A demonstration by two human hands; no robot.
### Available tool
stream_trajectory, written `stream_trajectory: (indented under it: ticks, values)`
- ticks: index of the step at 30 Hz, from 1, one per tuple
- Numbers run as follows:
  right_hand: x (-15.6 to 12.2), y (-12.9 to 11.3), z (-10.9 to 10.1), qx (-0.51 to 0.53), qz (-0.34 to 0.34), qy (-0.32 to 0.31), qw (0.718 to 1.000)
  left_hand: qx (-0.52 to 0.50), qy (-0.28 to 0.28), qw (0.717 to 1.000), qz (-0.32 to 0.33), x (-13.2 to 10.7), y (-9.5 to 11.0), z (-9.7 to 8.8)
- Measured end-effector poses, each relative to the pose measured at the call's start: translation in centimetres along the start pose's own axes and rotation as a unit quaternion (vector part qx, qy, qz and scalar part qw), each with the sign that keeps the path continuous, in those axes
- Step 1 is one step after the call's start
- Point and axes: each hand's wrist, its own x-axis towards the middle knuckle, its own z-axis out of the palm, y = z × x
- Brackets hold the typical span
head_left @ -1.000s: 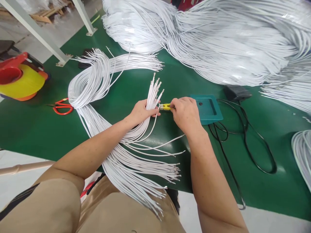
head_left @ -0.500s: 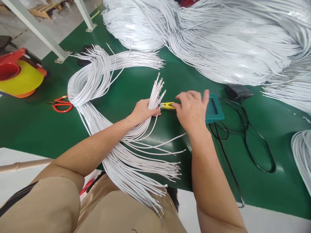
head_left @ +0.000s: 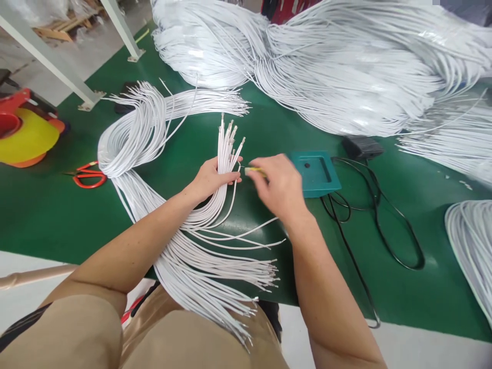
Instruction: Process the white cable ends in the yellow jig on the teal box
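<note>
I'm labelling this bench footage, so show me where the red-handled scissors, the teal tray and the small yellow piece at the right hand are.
red-handled scissors (head_left: 89,176): head view, on a handle loop.
teal tray (head_left: 315,177): head view, on its recessed floor.
small yellow piece (head_left: 254,170): head view, on the visible end by the fingertips.

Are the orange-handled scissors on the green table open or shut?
Shut, as far as shows: the orange-handled scissors lie flat on the green table, the handle loops close together and one dark blade tip pointing left.

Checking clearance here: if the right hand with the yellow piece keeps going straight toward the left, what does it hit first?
Probably the upright white wires gripped in the left hand; the right hand points its yellow piece at them, though depth is unclear.
</note>
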Motion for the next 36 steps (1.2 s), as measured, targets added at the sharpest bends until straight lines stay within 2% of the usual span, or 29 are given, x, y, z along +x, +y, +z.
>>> stream_trajectory:
  ticks: [2, 3, 5, 7, 9, 11, 13, 14, 15, 16, 17, 19, 20, 22, 24, 26, 32, 34, 36]
  values:
    - [-0.1, -1.9, 0.4, 0.051, -0.119, -0.088, 0.988, -0.016, -0.007, 1.000, 0.022, -0.1, 0.0, -0.1]
    - [-0.2, -2.8, 0.7, 0.051, -0.157, -0.120, 0.979, -0.030, -0.009, 0.999, 0.027, -0.1, 0.1, -0.2]
    - [-0.4, -4.1, 1.4, 0.022, -0.194, -0.155, 0.968, -0.062, -0.017, 0.998, 0.025, -0.1, 0.1, -0.3]
    - [-0.6, -4.9, 1.8, -0.001, -0.199, -0.166, 0.966, -0.086, -0.024, 0.996, 0.016, -0.1, 0.1, -0.3]
    - [-0.8, -5.3, 1.7, 0.009, -0.166, -0.191, 0.967, -0.098, -0.023, 0.995, 0.002, 0.0, 0.1, -0.3]
    - [-0.9, -5.2, 1.1, 0.057, -0.098, -0.255, 0.960, -0.094, -0.010, 0.995, -0.020, 0.0, 0.1, -0.3]
    - [-0.9, -4.7, 0.3, 0.146, -0.023, -0.344, 0.927, -0.082, 0.001, 0.996, -0.033, 0.0, 0.0, -0.3]
    - [-0.7, -4.2, 0.0, 0.197, 0.012, -0.372, 0.907, -0.076, 0.002, 0.997, -0.034, 0.0, 0.0, -0.2]
    - [-0.6, -3.6, -0.3, 0.243, 0.048, -0.374, 0.894, -0.072, 0.002, 0.997, -0.030, 0.0, -0.1, -0.2]
    - [-0.3, -2.9, -0.5, 0.280, 0.090, -0.342, 0.892, -0.069, -0.002, 0.997, -0.025, -0.1, -0.1, -0.1]
    - [0.0, -2.3, -0.6, 0.307, 0.140, -0.276, 0.900, -0.067, -0.006, 0.998, -0.019, -0.2, 0.0, 0.0]
    - [0.6, -1.1, -0.4, 0.338, 0.231, -0.111, 0.906, -0.053, -0.016, 0.998, -0.009, -0.5, 0.2, 0.2]
    - [0.9, -0.6, -0.1, 0.354, 0.260, -0.046, 0.897, -0.037, -0.021, 0.999, -0.006, -0.7, 0.3, 0.3]
    - [1.2, -0.2, 0.5, 0.395, 0.282, 0.022, 0.874, 0.011, -0.033, 0.999, 0.001, -1.0, 0.6, 0.5]
    - [1.4, -0.3, 1.1, 0.437, 0.275, 0.042, 0.855, 0.040, -0.039, 0.998, 0.013, -1.1, 0.7, 0.8]
    - [1.4, -0.7, 1.3, 0.468, 0.270, 0.047, 0.840, 0.023, -0.039, 0.999, 0.025, -1.2, 0.8, 0.9]
    - [1.3, -1.8, 1.5, 0.550, 0.262, 0.020, 0.793, -0.044, -0.021, 0.998, 0.034, -1.0, 0.6, 1.1]
    - [1.4, -1.9, 1.6, 0.598, 0.275, 0.018, 0.753, -0.057, -0.013, 0.997, 0.040, -1.1, 0.7, 1.1]
    - [1.5, -1.9, 1.8, 0.651, 0.302, 0.006, 0.696, -0.064, -0.004, 0.997, 0.044, -1.2, 0.9, 1.1]
